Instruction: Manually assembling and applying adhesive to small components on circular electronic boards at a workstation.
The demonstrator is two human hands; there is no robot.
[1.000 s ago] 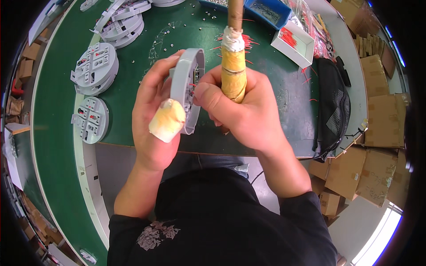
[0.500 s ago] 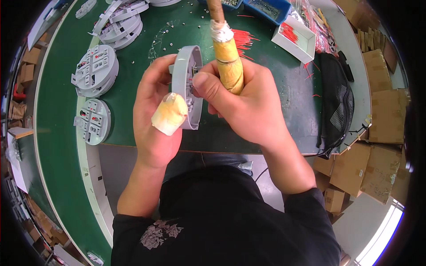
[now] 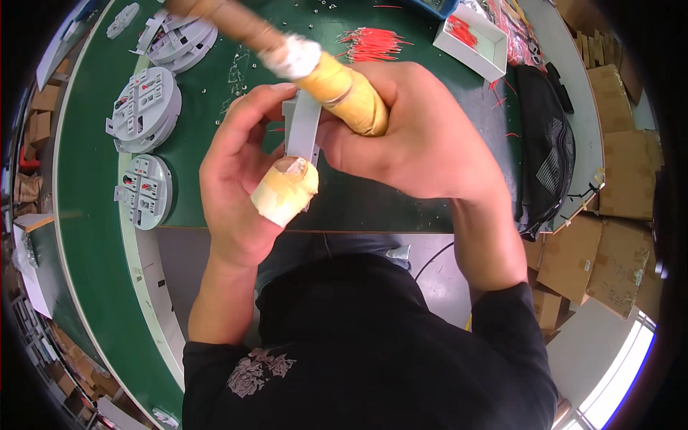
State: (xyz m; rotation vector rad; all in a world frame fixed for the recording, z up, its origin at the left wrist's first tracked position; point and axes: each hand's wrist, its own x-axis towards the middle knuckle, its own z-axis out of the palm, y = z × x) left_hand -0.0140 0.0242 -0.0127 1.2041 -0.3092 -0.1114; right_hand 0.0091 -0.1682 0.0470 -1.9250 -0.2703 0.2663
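My left hand (image 3: 233,175) is closed round a grey round plastic housing (image 3: 303,127), stood on edge so that its rim faces me. A pale yellow tape wrap (image 3: 284,192) covers the left thumb. In my right hand (image 3: 423,136) is a tape-wrapped handle (image 3: 337,84), yellow at the grip with a white band and a brown shaft beyond, which slants up to the left. Its far end runs out of view. My right thumb and curled fingers sit close against the housing's right side; what they touch there is hidden.
Several similar grey housings (image 3: 147,107) lie along the left of the green table. Red wires (image 3: 373,44) are bunched at the back, near a white box (image 3: 473,46) of more wires. A black mesh bag (image 3: 545,143) lies at the right edge, beside stacked cardboard boxes (image 3: 623,186).
The taped handle has swung from nearly upright to a leftward slant, with my right hand turning. The housing has turned more edge-on, and its inner side is now hidden.
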